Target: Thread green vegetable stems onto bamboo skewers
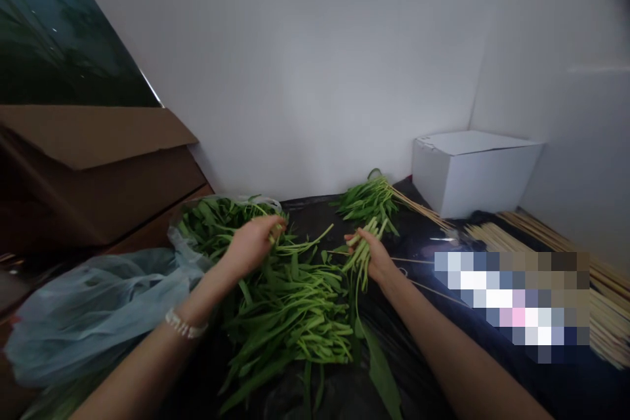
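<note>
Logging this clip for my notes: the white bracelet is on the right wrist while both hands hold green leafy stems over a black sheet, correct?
No: the head view shows the white bracelet on the left wrist, not the right. The rest stands: the left hand and right hand both hold green leafy stems over a black sheet.

Loose water spinach (288, 321), or what looks like it from this angle, lies in a heap of long, narrow green leaves and pale stems across the middle of the black plastic sheet (305, 216), with some leaves trailing toward its near edge. The left hand (251, 246) pinches a small bunch of stems (276, 231) at the heap's far side. The right hand (374, 256) grips a thicker bunch of stems (361, 256), its leaves hanging down. Behind that, a separate bundle of greens (367, 200) lies on the sheet near the wall, its pale stem ends fanning rightward.
</note>
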Tool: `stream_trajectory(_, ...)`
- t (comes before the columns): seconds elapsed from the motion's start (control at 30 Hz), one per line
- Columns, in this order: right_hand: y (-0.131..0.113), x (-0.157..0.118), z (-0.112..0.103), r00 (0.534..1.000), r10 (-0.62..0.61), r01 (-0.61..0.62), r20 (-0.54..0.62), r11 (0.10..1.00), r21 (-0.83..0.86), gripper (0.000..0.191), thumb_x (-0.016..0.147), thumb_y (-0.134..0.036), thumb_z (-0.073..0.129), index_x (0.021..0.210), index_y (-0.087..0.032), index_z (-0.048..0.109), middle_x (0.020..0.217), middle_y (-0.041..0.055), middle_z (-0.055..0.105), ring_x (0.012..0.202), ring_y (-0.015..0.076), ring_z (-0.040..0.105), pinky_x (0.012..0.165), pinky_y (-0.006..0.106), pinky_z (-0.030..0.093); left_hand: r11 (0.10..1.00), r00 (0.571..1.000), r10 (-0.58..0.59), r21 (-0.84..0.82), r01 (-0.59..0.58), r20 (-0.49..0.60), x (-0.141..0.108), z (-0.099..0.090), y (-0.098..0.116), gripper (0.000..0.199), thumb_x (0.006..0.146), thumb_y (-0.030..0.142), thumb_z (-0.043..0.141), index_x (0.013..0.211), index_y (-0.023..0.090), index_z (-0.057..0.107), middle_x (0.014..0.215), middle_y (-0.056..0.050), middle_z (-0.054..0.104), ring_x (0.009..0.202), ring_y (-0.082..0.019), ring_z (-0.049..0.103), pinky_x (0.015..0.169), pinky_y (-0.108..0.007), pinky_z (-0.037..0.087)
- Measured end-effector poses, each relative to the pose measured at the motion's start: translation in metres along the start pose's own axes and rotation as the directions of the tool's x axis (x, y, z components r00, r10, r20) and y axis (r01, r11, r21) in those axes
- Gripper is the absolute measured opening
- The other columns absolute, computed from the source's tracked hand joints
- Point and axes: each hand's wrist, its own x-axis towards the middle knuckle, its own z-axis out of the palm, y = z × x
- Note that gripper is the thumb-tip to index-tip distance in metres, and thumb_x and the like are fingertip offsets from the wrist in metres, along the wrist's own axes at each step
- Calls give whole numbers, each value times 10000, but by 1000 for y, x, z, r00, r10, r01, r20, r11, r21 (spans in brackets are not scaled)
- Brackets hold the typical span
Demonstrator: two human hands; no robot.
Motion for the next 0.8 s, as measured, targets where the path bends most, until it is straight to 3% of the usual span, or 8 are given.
stream_trajectory(0.1,-2,-1,-2,1000,4,-4,6,999,53,115,813,-187,620,701,-185,597,733,68,735,605,160,672,538,262,566,994,956,97,-79,-78,275,-44,38,32,386,861,436,561,1189,246,633,1152,-92,686,1094,-259,605,963,-392,440)
stream_trajectory(0.2,-6,0,-4,1000,-10,11,-29,999,32,83,775,-137,642,720,-184,602,735,61,732,615,155,677,552,258,573,969,835,169,-243,-44,523,-72,67,47,1050,597,573,784,1484,234,335,1483,-157,428,1349,-326,407,1093,-449,339)
stream_trajectory(0.33,-4,3,-7,998,-28,27,-48,999,-27,96,729,-144,697,760,-168,610,565,-5,642,449,97,574,439,195,496,877,733,238,-466,120,638,-55,56,33,1106,595,573,790,1513,246,268,1513,-140,390,1353,-310,412,1085,-424,365)
stream_trajectory(0.4,-1,4,-8,999,-40,40,3,998,-41,156,700,-169,738,777,-172,602,503,-46,574,395,77,507,391,177,440,791,763,235,-575,210,602,-27,47,19,708,822,554,595,1438,243,434,1388,-122,553,1245,-263,538,990,-380,456)
stream_trajectory(0.47,2,4,-8,998,-42,44,39,998,-52,203,676,-187,764,779,-176,589,480,-64,535,375,69,469,369,172,406,830,868,5,-486,274,497,2,52,4,509,924,510,426,1271,187,611,1185,-117,691,1090,-239,637,882,-345,506)
stream_trajectory(0.57,4,6,-9,999,-35,38,42,997,-68,201,672,-179,755,772,-174,581,472,-65,527,373,70,463,364,172,393,939,882,-282,-81,335,378,29,85,-17,281,842,374,585,960,173,743,947,-72,754,902,-210,683,791,-275,500)
stream_trajectory(0.7,5,8,-9,999,-45,48,30,996,-78,160,687,-174,725,769,-171,588,479,-56,543,381,75,474,367,175,401,937,889,-341,29,349,305,26,130,-31,70,698,240,715,750,202,743,817,-58,745,819,-215,676,749,-275,477)
stream_trajectory(0.8,5,9,-9,998,-54,55,25,995,-85,166,673,-173,730,773,-165,598,487,-52,550,390,79,487,375,178,410,937,917,-345,19,349,200,17,135,-34,28,695,194,704,694,216,720,822,-55,737,831,-222,669,752,-287,464)
